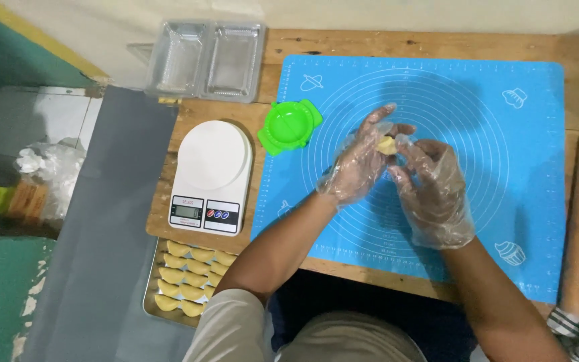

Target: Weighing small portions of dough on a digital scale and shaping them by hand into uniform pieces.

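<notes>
Dough [387, 143] – small yellow lump, pinched between both gloved hands above the blue mat [531, 167]. Left hand [358, 163] cups it w/ fingers spread, right hand [435, 190] pinches it narrow. Risk: loose gloves slip or stick – dough could tear or drop.

A matt blue rubbery mat [504, 154] lay on a rough wooden table [423, 43]. Thin, crinkled clear plastic gloves covered the left hand [358, 164] and right hand [437, 194], which pinched soft pale dough [387, 144]. The scale [210, 175] was smooth, glossy white plastic.
</notes>
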